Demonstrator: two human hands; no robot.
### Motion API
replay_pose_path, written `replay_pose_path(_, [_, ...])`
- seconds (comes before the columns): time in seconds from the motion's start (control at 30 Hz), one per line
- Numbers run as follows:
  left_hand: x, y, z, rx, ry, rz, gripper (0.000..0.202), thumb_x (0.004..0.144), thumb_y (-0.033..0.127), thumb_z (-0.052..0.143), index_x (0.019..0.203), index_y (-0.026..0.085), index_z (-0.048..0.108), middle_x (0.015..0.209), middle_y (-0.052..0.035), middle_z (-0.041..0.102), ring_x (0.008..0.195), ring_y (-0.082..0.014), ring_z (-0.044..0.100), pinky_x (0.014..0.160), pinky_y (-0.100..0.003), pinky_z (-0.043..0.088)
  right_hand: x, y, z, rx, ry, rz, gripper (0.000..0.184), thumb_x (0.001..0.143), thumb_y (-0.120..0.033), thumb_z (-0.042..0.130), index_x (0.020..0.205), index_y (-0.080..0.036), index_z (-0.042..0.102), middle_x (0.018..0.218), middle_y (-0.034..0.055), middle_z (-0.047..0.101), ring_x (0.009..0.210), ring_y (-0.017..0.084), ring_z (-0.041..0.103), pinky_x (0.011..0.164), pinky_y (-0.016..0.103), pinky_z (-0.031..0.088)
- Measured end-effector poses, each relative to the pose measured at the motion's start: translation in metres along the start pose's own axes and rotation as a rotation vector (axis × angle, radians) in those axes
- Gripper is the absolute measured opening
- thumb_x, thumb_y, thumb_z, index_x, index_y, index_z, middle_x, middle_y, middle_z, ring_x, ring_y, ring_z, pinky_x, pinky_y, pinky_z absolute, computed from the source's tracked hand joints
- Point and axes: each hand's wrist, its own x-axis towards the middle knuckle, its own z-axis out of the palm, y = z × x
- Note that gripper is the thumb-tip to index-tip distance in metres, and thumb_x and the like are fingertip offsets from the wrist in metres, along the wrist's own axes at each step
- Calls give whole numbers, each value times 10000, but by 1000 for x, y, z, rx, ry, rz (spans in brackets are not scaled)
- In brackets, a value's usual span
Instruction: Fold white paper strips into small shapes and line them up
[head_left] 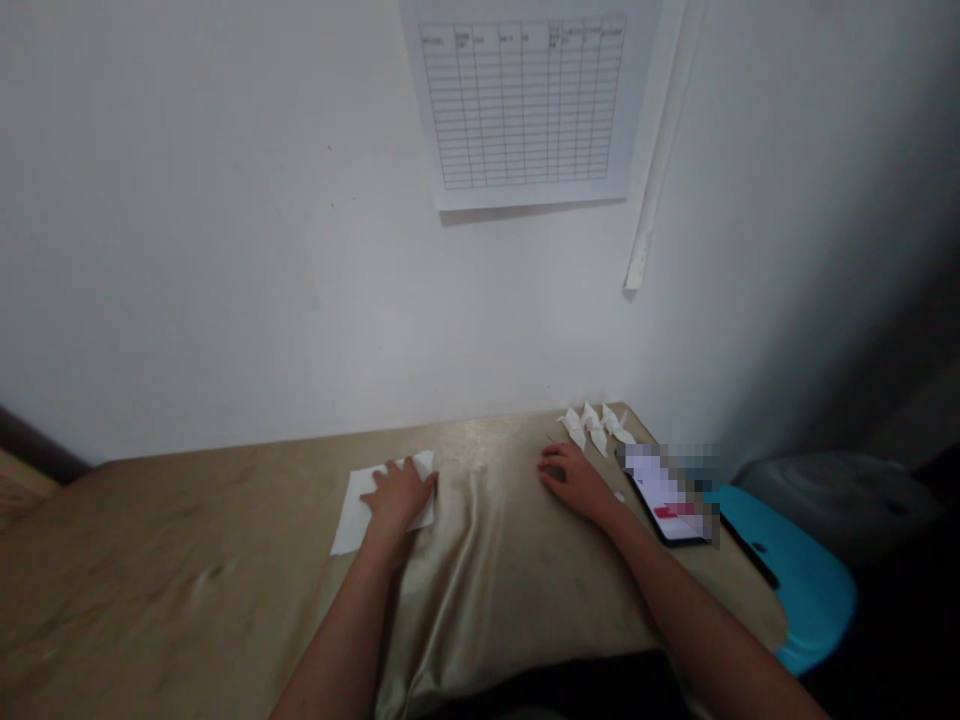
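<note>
My left hand [401,492] lies with its fingers spread over white sheets of paper [349,515] on the cloth-covered table. The palm and fingers hide part of the paper. To the right, my right hand [574,480] rests on the cloth with loosely bent fingers, a gap showing between thumb and fingers, and nothing visible in it. Just beyond that hand, three folded white paper cranes [595,428] stand side by side close to the wall. A small white scrap [619,497] lies beside my right wrist.
A phone [667,500] with a lit, partly blurred screen lies at the table's right side. The shiny beige tablecloth [225,590] has folds in the middle. Beyond the right edge is a turquoise stool [810,570]. A printed grid sheet [529,110] hangs on the white wall behind.
</note>
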Motion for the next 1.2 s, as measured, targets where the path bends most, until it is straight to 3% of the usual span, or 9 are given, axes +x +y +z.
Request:
replay_pose_path(0.17, [7,-5,0,2,37,175,550,927,477,463,1386,175,493,1480,-209,498,1364,-387,457,994,-575,449,0,-2,-5,17,-12,1,196,874,-234,604,988,-197,759,1198,90,651,1165,206,583,1076,369,433])
replay_pose_path(0.33, [10,-9,-5,-12,48,202,494,906,402,520,1357,201,519,1414,-159,590,1264,-299,585,976,-388,471,1,4,-8,6,22,3,188,870,-231,607,966,-183,760,1162,96,658,1133,209,591,1059,360,438])
replay_pose_path(0.67, [9,-5,-12,59,50,224,449,960,438,374,1239,196,629,1244,-150,704,1148,-306,663,884,-389,519,1,11,-9,-18,48,-11,182,869,-259,617,949,-181,761,1124,104,657,1107,226,578,1042,383,440])
replay_pose_path(0.93, [-1,4,-15,72,174,222,502,1023,385,250,1109,161,691,1048,-152,762,981,-277,726,831,-367,530,2,14,-8,-27,51,-22,177,879,-271,605,930,-187,753,1097,94,658,1093,221,581,1031,385,447])
replay_pose_path(1.07, [-13,17,-15,-36,317,376,464,1036,370,286,1207,177,673,1154,-126,746,1097,-245,684,994,-377,475,2,12,-9,-21,36,-22,179,882,-265,603,945,-188,752,1093,89,658,1089,216,582,1028,375,446])
replay_pose_path(1.2, [-27,39,1,-269,308,583,456,1041,415,324,1321,205,616,1301,-84,691,1238,-219,608,1094,-383,431,2,9,-8,-16,42,-16,171,879,-264,612,939,-185,752,1081,88,662,1071,213,588,1017,365,449])
